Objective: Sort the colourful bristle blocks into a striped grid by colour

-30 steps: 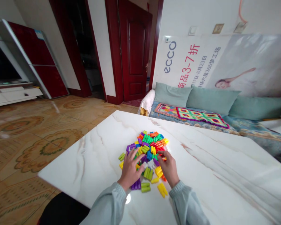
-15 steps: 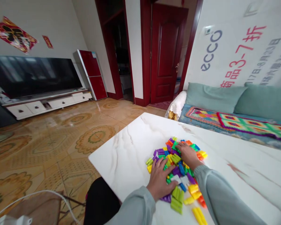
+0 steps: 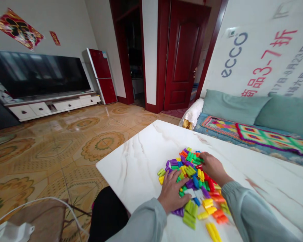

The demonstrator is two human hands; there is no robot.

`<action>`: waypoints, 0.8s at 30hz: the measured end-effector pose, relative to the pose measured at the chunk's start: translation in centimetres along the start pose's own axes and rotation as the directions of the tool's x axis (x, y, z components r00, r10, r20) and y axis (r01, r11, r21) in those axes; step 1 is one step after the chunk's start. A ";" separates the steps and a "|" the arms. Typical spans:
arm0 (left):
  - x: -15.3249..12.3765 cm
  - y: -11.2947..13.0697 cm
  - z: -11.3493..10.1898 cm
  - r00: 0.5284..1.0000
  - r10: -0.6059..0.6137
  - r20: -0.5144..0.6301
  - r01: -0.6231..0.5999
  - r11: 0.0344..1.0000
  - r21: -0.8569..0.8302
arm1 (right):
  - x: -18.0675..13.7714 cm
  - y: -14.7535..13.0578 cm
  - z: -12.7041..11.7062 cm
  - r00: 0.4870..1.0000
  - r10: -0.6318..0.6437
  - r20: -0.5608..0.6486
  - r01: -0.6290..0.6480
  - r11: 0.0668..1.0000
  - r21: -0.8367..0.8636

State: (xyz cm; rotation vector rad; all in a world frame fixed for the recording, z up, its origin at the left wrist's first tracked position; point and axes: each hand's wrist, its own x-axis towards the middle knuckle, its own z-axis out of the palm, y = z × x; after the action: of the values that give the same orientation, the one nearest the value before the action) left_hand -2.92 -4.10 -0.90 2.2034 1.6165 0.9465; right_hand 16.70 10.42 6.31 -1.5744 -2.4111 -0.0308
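Observation:
A pile of small plastic building pieces point(image 3: 190, 170) in purple, green, yellow, orange, blue, red and white lies on a white marble-patterned table point(image 3: 131, 158). My left hand point(image 3: 171, 191) rests on the near left side of the pile, fingers spread and open, with pieces under and around it. My right hand point(image 3: 213, 167) is at the far right side of the pile, palm down, its fingers stretched toward green and red pieces. Its fingertips are partly hidden, and I see nothing held in it. Near my left thumb lie lime-green pieces point(image 3: 190, 215), and a yellow piece point(image 3: 213, 232) lies closest to me.
A sofa with green cushions point(image 3: 234, 107) and a colourful knitted cover point(image 3: 275, 137) stands beyond the table on the right. The table's left corner point(image 3: 97, 165) juts over the patterned tile floor point(image 3: 103, 148). A white cable point(image 3: 53, 199) runs at lower left.
My right hand has moved to the right, from on top of the pile to its far right side, uncovering green and red pieces. My left hand stays in place.

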 end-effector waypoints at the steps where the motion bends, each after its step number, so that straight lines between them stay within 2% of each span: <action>1: 0.0 0.0 0.0 1.000 0.003 0.001 -0.003 1.000 0.005 | -0.6 0.4 0.1 0.995 0.090 -0.053 -0.080 0.984 0.157; 2: 0.0 0.1 -0.1 1.000 0.006 0.002 -0.006 1.000 0.010 | -1.3 0.7 0.3 0.978 0.194 -0.081 -0.155 0.925 0.347; 3: 0.0 0.1 -0.1 1.000 0.007 0.001 -0.007 1.000 0.019 | -2.1 0.8 0.5 0.949 0.306 -0.082 -0.219 0.823 0.525; 5: 0.0 0.1 -0.1 1.000 0.014 -0.005 -0.013 0.999 0.046 | -4.0 0.7 1.0 0.907 0.421 -0.013 -0.204 0.466 0.861; 6: 0.0 0.0 0.0 1.000 0.019 -0.012 -0.018 0.998 0.067 | -5.0 0.5 1.4 0.901 0.434 -0.002 -0.197 0.414 0.889; 9: 0.0 -0.4 0.2 0.998 0.068 -0.013 -0.066 0.990 0.126 | -7.6 0.2 2.3 0.868 0.495 -0.025 -0.196 0.388 0.901; 11: 0.1 -0.7 0.4 0.995 0.099 -0.021 -0.094 0.984 0.152 | -9.2 0.5 2.6 0.828 0.556 -0.073 -0.190 0.400 0.897; 16: 0.1 -1.1 0.6 0.990 0.139 -0.031 -0.131 0.974 0.186 | -12.6 3.3 3.3 0.649 0.733 -0.204 -0.230 0.444 0.866; 18: 0.1 -1.2 0.6 0.989 0.145 -0.028 -0.137 0.972 0.191 | -13.6 4.0 4.0 0.596 0.772 -0.224 -0.260 0.449 0.855; 21: 0.1 -1.4 0.7 0.988 0.152 -0.036 -0.142 0.970 0.199 | -14.5 3.8 5.2 0.578 0.785 -0.225 -0.293 0.456 0.840; 24: 0.2 -1.6 0.9 0.986 0.164 -0.032 -0.153 0.964 0.217 | -14.8 2.2 6.0 0.608 0.765 -0.211 -0.304 0.470 0.828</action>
State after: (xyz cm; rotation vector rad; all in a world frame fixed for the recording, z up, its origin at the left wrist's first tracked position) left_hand -3.57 -3.23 -2.38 2.5051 1.6535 0.9118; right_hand 23.05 -1.02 -3.11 -1.5469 -1.0702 0.4765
